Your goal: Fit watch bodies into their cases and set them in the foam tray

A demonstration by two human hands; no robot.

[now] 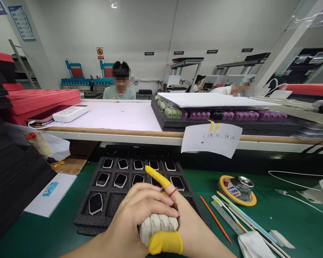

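Between my two hands is a short row of beige watch cases (161, 223), pressed side by side. My left hand (142, 204) curls over them from the left, its fingers lying across their top. From the right, my right hand (188, 218) grips the same row, its thumb in a yellow finger cot (165, 243) across the near side. The right index finger, also in a yellow cot, points forward over the tray. Beyond the hands, a black foam tray (79, 215) holds several pale-framed watches (96, 203) with dark screens. My hands hide part of the tray.
At right lie an orange stick (216, 220), a metal ruler (226, 216), a tape roll (251, 200) and a white cloth (254, 245). A raised shelf (123, 134) crosses ahead, bearing a foam tray of purple and green parts (247, 115). Black foam (13, 186) is stacked left. A person (120, 91) sits opposite.
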